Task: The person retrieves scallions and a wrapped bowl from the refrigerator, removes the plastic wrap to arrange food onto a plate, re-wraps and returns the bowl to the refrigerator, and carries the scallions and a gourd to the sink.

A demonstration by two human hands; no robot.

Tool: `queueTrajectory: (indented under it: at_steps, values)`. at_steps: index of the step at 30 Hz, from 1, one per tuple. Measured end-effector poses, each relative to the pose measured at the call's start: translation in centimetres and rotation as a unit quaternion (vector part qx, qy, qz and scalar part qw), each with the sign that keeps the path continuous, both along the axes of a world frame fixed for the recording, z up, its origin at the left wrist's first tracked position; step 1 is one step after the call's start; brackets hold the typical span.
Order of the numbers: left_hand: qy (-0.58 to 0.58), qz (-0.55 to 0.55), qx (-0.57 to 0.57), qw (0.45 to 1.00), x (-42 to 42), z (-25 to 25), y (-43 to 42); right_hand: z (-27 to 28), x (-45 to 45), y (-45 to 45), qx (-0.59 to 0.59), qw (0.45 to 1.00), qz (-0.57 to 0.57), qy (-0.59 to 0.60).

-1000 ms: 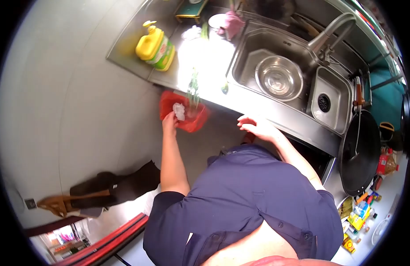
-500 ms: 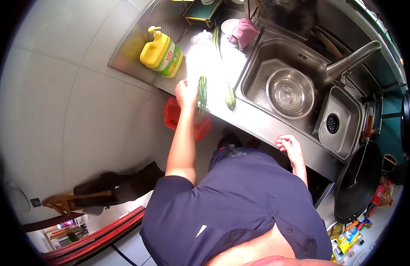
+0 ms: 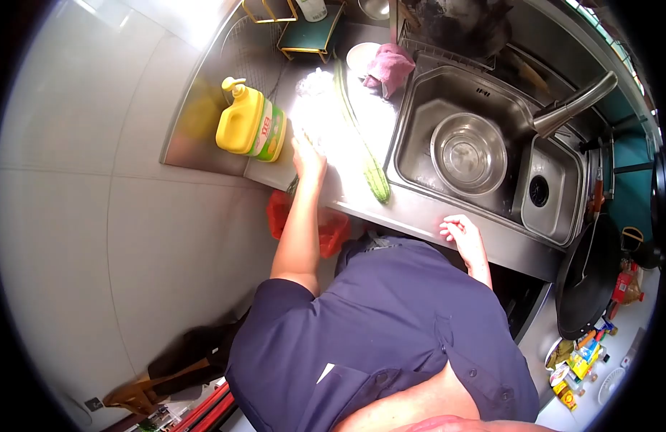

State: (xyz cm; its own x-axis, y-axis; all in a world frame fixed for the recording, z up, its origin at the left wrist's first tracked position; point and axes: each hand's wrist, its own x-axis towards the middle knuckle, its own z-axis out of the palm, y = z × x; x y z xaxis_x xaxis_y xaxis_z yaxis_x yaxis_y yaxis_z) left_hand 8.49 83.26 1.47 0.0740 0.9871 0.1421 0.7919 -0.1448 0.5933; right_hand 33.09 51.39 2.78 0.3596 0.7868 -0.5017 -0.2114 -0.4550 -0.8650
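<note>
My left hand [image 3: 309,160] reaches over the counter's front edge beside the yellow soap bottle [image 3: 252,128]. Its fingers look pinched together, but glare hides what they hold; a bit of green shows beside the wrist. To its right a long green gourd [image 3: 374,176] lies across the steel counter [image 3: 412,209], its thick end near the front edge. Below my left hand is a red bag-lined bin [image 3: 333,232]. My right hand [image 3: 462,234] hovers at the counter edge in front of the sink, fingers loosely apart, holding nothing. A crumpled clear bag [image 3: 315,83] lies behind in the glare.
The sink [image 3: 426,93] holds a metal bowl [image 3: 468,153], with a faucet [image 3: 578,104] and a small basin [image 3: 552,194] beside it. A pink cloth [image 3: 389,68] lies on a white bowl. A green rack [image 3: 311,36] stands behind; a black wok [image 3: 585,281] is at right.
My left hand came up from the bin, where it held something white, to the counter. The green stalks beside it are now mostly out of sight. My right hand moved right along the edge.
</note>
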Motion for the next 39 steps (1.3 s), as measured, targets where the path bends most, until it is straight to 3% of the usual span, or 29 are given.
queueTrajectory:
  at_steps: [2, 7, 10, 13, 15, 20, 23, 26, 30, 33, 39]
  values:
    - [-0.079, -0.036, 0.077, 0.993, -1.0, -0.1, 0.9, 0.1, -0.7, 0.8, -0.005, 1.000, 0.005, -0.002]
    - [-0.225, -0.086, -0.115, 0.964, -1.8, 2.7, 1.4, -0.2, -1.9, 3.2, -0.001, 1.000, 0.025, -0.019]
    - [-0.346, -0.178, -0.163, 0.907, -1.7, 3.1, 0.6, 0.0, -2.0, 4.4, 0.018, 0.998, 0.040, -0.038]
    - [-0.380, -0.117, -0.399, 0.826, -2.0, 3.8, 0.4, 0.3, -2.1, 5.7, 0.030, 0.996, 0.053, -0.058]
    - [-0.431, -0.148, -0.436, 0.776, -1.2, 4.8, -0.7, 0.6, -1.9, 6.3, 0.039, 0.994, 0.064, -0.074]
    - [-0.488, -0.230, -0.529, 0.656, 2.2, 5.8, -3.1, 3.9, -2.0, 9.1, 0.140, 0.981, 0.004, -0.132]
    - [-0.474, -0.259, -0.568, 0.621, 5.1, 4.8, -4.9, 7.9, -2.0, 10.8, 0.188, 0.917, -0.001, -0.352]
    - [-0.439, -0.332, -0.621, 0.559, 8.1, 1.7, -5.7, 9.5, -2.1, 11.4, 0.202, 0.904, 0.006, -0.377]
    - [-0.483, -0.278, -0.588, 0.586, 11.3, 4.5, -9.0, 8.6, -2.2, 11.9, 0.112, 0.913, 0.002, -0.392]
    - [-0.442, -0.274, -0.562, 0.643, 12.2, 5.1, -10.2, 5.2, -0.6, 11.7, 0.117, 0.938, -0.051, -0.323]
    - [-0.375, -0.305, -0.499, 0.719, 12.3, 5.6, -10.5, 3.1, 3.9, 9.6, 0.103, 0.932, -0.115, -0.327]
